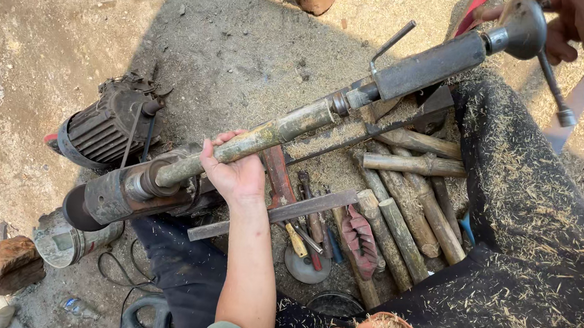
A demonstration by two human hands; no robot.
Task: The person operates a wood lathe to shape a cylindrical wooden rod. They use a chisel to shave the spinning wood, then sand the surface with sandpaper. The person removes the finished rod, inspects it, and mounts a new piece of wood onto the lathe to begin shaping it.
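My left hand (233,170) grips a bamboo stick (252,141) mounted in a crude lathe on the ground. One end of the stick sits in the chuck (147,181) beside a dark electric motor (106,127). The other end meets a grey tailstock tube (429,62). My right hand (582,27) is at the top right, closed on the metal crank handle (524,26) at the end of that tube. A flat metal bar (282,212) lies under my left wrist.
Several cut bamboo pieces (405,213) lie beside my leg, which is covered in dark cloth (540,236) dusted with shavings. Hand tools (308,233) and a folded red cloth (360,241) lie on the sandy ground. A brick (4,264) sits at the lower left.
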